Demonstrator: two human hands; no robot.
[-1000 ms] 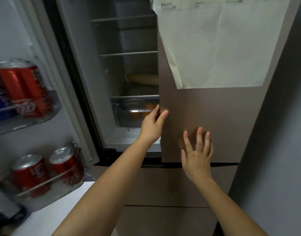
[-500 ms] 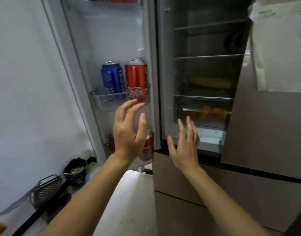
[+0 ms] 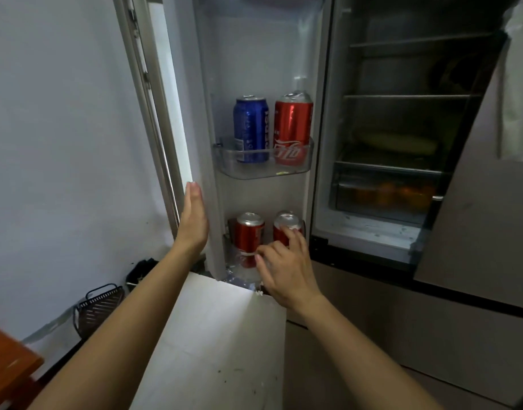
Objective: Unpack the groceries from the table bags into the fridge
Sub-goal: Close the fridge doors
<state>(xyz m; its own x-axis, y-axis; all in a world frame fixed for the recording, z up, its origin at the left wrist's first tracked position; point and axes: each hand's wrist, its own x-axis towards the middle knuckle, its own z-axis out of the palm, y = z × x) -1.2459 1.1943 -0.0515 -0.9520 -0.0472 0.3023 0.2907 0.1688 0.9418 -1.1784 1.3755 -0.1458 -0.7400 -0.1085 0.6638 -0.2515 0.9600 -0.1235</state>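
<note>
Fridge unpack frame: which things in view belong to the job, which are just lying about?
Job:
- left fridge door, left hand flat on its edge
- right hand at the lower door cans
- blue can and red can in the upper door bin
- crisper drawer holding orange produce

Lying about:
- black wire basket on the floor
- paper on the right door

The left hand [image 3: 194,216] lies flat against the edge of the open fridge door [image 3: 201,119]. The right hand [image 3: 283,269] reaches at two red cans [image 3: 249,232] in the lower door shelf, fingers spread.

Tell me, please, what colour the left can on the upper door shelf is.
Blue, seen in the head view: the left can beside a red can.
</note>
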